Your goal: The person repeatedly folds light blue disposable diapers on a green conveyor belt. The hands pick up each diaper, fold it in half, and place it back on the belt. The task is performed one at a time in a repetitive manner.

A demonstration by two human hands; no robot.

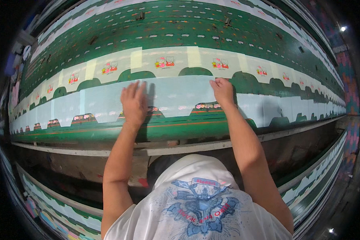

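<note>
Pale blue cut fabric panels lie in a row along the near side of a long green printing table [180,132]. On one pale blue panel [177,93] my left hand [134,103] rests with its fingers slightly spread. My right hand [224,90] pinches the upper right corner of that panel between thumb and fingers. Right of my right wrist lies another pale blue panel [255,108]. Below the panel's curved cut-outs, small printed motifs [208,105] show on the green surface.
Beyond the blue row runs a row of pale yellow panels [186,55] printed with cartoon cats [165,62]. Small metal stops [140,15] stand on the table farther back. A pale rail [186,148] borders the near edge. Other tables with panels [315,177] lie behind me on both sides.
</note>
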